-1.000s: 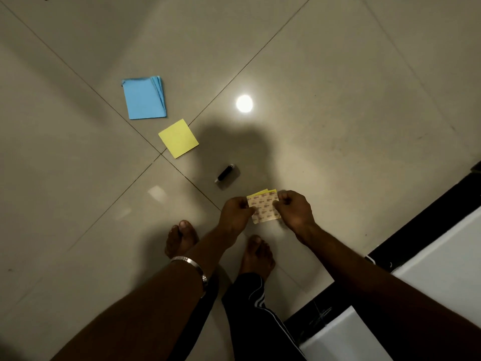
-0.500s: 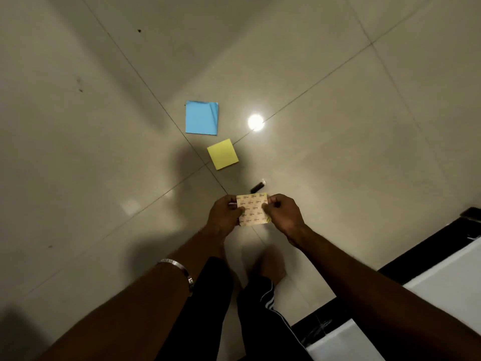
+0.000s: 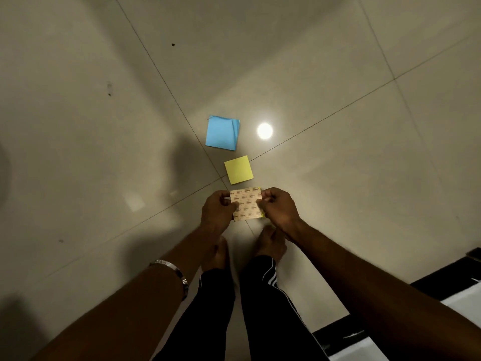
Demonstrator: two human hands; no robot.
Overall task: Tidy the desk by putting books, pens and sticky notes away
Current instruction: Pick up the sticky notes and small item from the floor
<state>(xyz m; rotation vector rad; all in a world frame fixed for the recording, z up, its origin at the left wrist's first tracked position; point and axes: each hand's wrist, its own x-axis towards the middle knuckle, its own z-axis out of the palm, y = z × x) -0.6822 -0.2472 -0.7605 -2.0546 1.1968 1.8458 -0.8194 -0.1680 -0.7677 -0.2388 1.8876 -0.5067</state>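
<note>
Both hands, left hand (image 3: 217, 211) and right hand (image 3: 277, 209), are pinching the sticky-note pad (image 3: 246, 203), held backing-up above the floor (image 3: 364, 165). Since a second ago it has been squared; blue pad (image 3: 222, 132) and yellow pad (image 3: 238, 169) remain uncollected.

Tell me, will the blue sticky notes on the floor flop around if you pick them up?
Probably a bit. The blue sticky notes look like a thin loose stack with a sheet lifting at one edge, so sheets may fan or bend. They lie flat on the floor, so they should be light and won't roll.
</note>
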